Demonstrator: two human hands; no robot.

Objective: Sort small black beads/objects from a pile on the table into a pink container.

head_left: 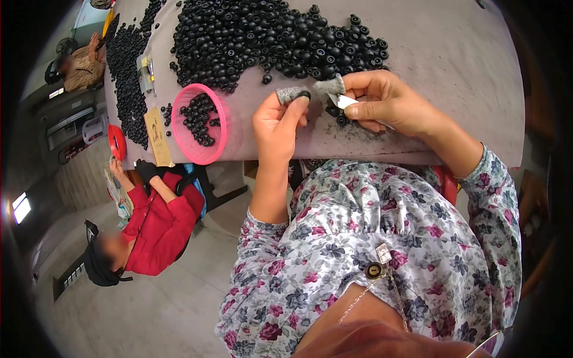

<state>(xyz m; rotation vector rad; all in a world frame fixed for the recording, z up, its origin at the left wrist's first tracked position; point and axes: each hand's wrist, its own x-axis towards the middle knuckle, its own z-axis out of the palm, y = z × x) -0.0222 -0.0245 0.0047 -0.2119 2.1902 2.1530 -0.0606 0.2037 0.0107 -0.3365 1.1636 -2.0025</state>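
In the head view, the person's left hand (276,126) pinches a small black piece (304,94) between the thumb and a finger in a grey cover (289,95). The right hand (397,106) grips a slim white tool (348,102), its tip near that piece; one of its fingers wears a grey cap (329,86). A few loose pieces (341,120) lie beneath the right hand on the table (459,71). A large black pile (239,42) spreads beyond both hands. Left of them stands a pink basket (222,114), partly filled with black pieces.
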